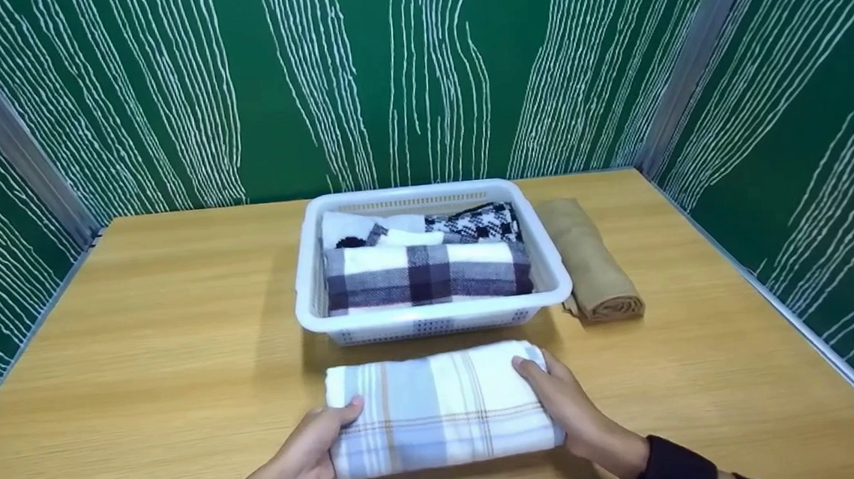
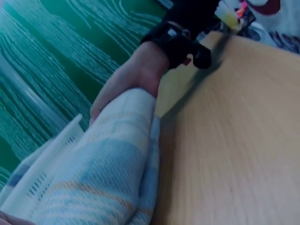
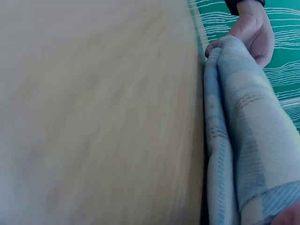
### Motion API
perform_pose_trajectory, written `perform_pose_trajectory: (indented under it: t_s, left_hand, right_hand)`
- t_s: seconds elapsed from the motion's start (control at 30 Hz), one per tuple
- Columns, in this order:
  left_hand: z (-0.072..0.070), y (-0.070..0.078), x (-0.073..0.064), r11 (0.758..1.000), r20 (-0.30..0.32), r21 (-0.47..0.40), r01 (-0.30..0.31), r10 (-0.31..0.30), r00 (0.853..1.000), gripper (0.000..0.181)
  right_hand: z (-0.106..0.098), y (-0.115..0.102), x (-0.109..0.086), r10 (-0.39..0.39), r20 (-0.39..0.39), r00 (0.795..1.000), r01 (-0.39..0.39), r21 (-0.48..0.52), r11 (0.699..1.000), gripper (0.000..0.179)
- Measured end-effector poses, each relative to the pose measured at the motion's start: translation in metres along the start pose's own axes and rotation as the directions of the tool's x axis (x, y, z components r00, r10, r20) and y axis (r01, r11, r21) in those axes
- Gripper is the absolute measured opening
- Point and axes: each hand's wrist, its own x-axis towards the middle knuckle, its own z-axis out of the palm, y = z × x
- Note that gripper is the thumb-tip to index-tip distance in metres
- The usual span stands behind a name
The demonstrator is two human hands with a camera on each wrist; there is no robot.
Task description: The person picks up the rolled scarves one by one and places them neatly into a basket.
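A folded white cloth with blue and tan plaid is gripped at both ends, in front of the basket. My left hand holds its left end, thumb on top and the other fingers hidden beneath. At the right end my right hand grips it the same way, thumb over the upper face. In the left wrist view the plaid cloth shows as a thick folded roll, the right hand at its far end. The right wrist view shows the layered cloth with the left hand beyond.
Just behind the cloth stands a white plastic basket. It holds a rolled dark-and-white checked cloth and black-and-white patterned fabric. A rolled tan cloth lies against the basket's right side on the wooden table. Green walls enclose the back and sides.
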Motion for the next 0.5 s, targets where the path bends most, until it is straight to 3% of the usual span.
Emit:
perform_pose_trajectory:
  t_s: [0.23,0.37,0.5]
  left_hand:
    - [-0.001,0.013,-0.024,0.999,0.150,0.034,0.022,-0.027,0.988,0.037]
    - [-0.004,0.022,-0.034,0.996,0.237,0.078,-0.033,0.013,0.971,0.041]
    - [-0.006,0.035,-0.041,0.988,0.271,0.117,-0.099,0.064,0.960,0.046]
  right_hand:
    - [-0.010,-0.018,-0.013,0.022,0.057,0.998,-0.024,0.033,0.999,0.049]
    - [-0.020,-0.035,-0.018,0.015,0.098,0.995,-0.018,0.026,0.999,0.053]
    - [-0.026,-0.052,-0.021,-0.018,0.151,0.988,0.019,-0.005,1.000,0.056]
